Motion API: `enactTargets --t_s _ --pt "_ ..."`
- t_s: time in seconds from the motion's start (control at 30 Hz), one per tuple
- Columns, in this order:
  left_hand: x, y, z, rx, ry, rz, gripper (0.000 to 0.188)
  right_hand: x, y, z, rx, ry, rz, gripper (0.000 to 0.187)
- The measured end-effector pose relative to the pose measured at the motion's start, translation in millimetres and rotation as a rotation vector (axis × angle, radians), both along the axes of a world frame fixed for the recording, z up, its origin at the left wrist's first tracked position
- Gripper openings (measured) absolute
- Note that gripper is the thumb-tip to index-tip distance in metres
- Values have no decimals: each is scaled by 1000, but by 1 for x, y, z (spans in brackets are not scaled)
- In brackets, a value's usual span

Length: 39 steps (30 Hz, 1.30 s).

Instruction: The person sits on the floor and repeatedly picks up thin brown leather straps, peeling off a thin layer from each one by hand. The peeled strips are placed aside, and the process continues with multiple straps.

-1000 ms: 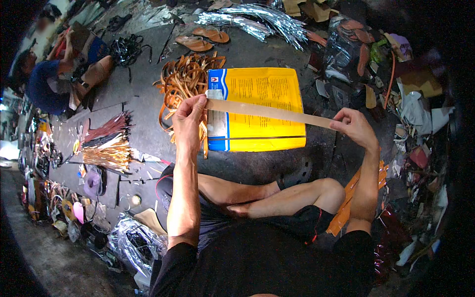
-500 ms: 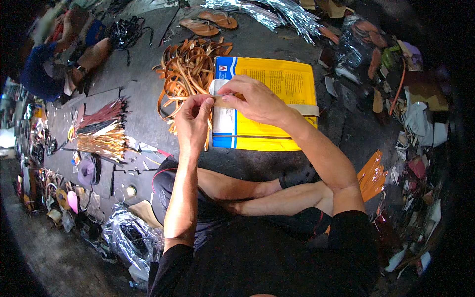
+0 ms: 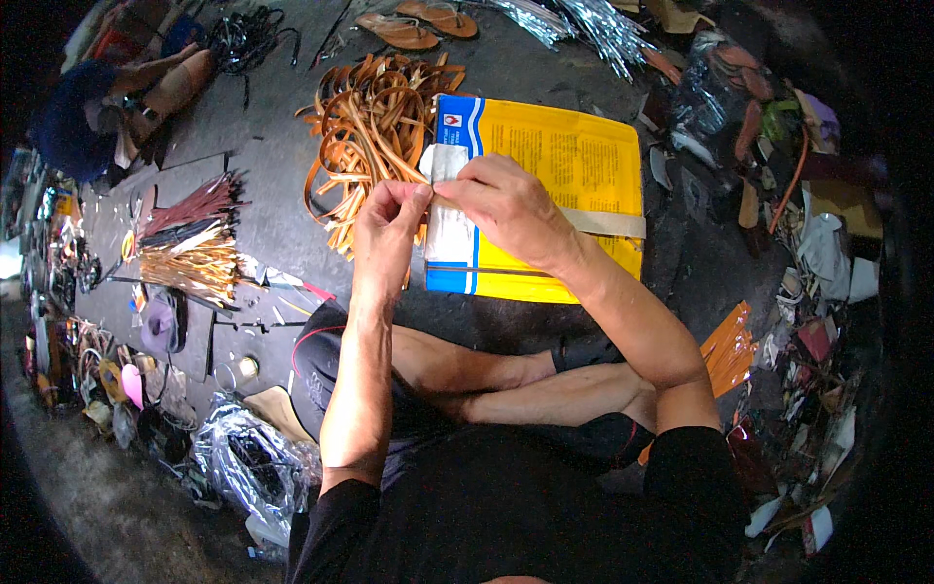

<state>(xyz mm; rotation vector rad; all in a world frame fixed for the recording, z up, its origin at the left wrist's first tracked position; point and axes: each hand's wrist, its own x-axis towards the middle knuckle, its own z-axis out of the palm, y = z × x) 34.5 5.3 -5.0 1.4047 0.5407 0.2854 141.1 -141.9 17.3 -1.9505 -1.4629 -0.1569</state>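
Both hands meet over the left side of a yellow, blue and white flat-topped box or board [image 3: 555, 146] in front of me. My left hand [image 3: 384, 226] pinches with thumb and forefinger at the end of a beige strip [image 3: 608, 223]. My right hand [image 3: 516, 204] is closed beside it, its fingertips touching the left ones. From under the right hand the strip runs across the yellow surface to its right edge. Fingers mostly hide the pinched part. A heap of brown-orange curled strips [image 3: 360, 127] lies just beyond my left hand.
At left lie bundles of dark red and golden strips [image 3: 190, 263]. Sandals [image 3: 399, 31] and silvery strips [image 3: 593, 34] lie at the far side. Orange strips [image 3: 728, 346] and mixed scraps are at right, crumpled clear plastic [image 3: 253, 457] near left. Another person [image 3: 78, 127] sits far left.
The two hands have come closer together, and the strip piece seen between them is now covered by fingers. The view has shifted slightly, moving the yellow surface rightward.
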Motion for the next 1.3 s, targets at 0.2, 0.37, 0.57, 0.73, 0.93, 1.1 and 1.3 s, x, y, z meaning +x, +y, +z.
enactTargets --t_s 0.2,0.37,0.57,0.73,0.93,1.1,1.3 --pt "10 5 -11 36 1 4 18 -7 6 5 -14 -57 -26 12" --pt "-5 -4 -2 -162 -24 39 21 -10 9 1 53 77 -87 15" --pt "1 -7 -16 -14 -72 85 17 -5 10 3 62 119 -21 11" --pt "3 -6 -17 -240 -33 60 18 -4 6 1 68 110 -20 14" --pt "3 2 -35 -324 -40 42 19 -4 5 -1 41 8 -31 17" --pt "2 6 -43 -317 -36 56 21 -5 6 -3 52 28 -35 18" --pt "2 16 -57 -272 -6 87 22 -3 6 -3 65 54 -39 17"
